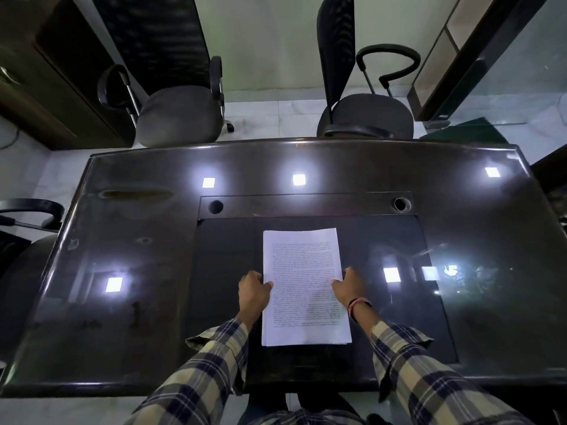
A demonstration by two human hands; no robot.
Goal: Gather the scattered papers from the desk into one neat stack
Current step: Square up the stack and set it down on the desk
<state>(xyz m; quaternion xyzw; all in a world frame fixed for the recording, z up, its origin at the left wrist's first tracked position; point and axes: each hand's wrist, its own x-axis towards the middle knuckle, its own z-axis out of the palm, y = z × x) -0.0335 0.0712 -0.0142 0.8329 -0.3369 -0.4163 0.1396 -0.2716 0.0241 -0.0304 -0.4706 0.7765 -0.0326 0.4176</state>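
Observation:
One stack of white printed papers [303,271] lies on the dark mat in the middle of the glossy desk [129,271]. Its edges line up closely, with a few sheet edges showing along the right and bottom. My left hand [254,291] grips the stack's left edge, thumb on top of the sheet. My right hand [348,286] grips the right edge the same way, a red band at its wrist. Both sleeves are plaid. No loose sheets show elsewhere on the desk.
Two black office chairs [181,115] [365,115] stand beyond the desk's far edge, and a third chair [27,228] sits at the left. Two cable holes [215,207] [401,204] lie in the strip beyond the mat. Ceiling lights reflect off the desk top.

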